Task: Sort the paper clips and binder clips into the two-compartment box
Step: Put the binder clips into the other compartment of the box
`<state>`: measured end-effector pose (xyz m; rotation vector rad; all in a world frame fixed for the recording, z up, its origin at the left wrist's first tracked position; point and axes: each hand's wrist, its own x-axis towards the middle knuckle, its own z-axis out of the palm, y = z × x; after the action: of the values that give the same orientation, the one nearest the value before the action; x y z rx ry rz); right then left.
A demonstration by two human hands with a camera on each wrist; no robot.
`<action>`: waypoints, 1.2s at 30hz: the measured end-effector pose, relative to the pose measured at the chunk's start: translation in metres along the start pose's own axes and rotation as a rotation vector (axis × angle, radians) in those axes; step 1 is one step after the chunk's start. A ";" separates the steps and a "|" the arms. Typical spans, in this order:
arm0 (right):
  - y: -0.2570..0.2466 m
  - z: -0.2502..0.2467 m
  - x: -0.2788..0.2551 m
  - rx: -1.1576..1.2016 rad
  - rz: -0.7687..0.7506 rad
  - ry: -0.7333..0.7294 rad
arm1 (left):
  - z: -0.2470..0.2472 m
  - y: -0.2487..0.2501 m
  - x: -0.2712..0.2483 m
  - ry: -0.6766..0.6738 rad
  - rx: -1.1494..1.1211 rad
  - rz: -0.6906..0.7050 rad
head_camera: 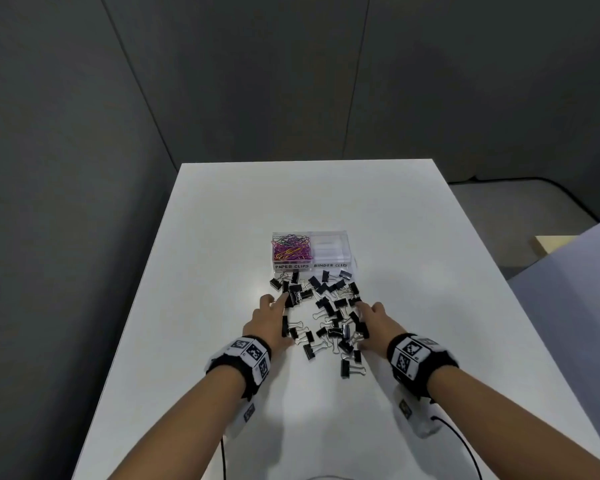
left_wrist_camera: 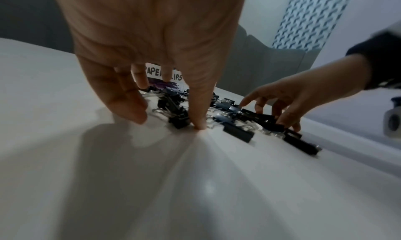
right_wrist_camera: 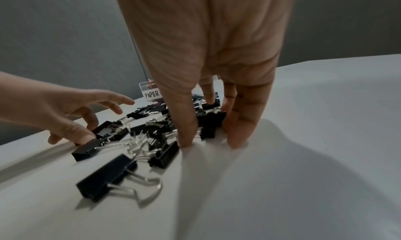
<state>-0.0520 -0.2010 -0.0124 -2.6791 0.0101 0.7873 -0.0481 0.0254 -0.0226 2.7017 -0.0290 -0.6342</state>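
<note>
A clear two-compartment box stands mid-table. Its left half, labelled PAPER CLIPS, holds coloured paper clips; the right half, labelled BINDER CLIPS, looks empty. Several black binder clips lie scattered in front of it. My left hand rests with straight fingers on the pile's left side, its fingertips on the table against clips. My right hand lies on the pile's right side, fingers straight and spread, touching clips. Neither hand grips a clip.
The white table stands against grey partition walls. A second white surface sits at the right, past the table edge. Thin cables trail from the wrist units toward the near edge. One binder clip lies nearest me.
</note>
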 end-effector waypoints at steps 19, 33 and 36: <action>-0.009 0.003 0.008 -0.140 0.024 -0.028 | -0.003 0.011 0.001 -0.120 0.111 0.135; 0.006 -0.004 0.016 -0.021 -0.002 0.070 | -0.012 0.010 0.017 -0.062 0.011 0.031; 0.005 -0.014 0.019 0.034 -0.050 0.113 | -0.017 0.009 0.024 0.026 -0.041 -0.030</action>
<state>-0.0294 -0.2089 -0.0127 -2.6773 -0.0154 0.6138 -0.0189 0.0208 -0.0157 2.6754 0.0310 -0.6013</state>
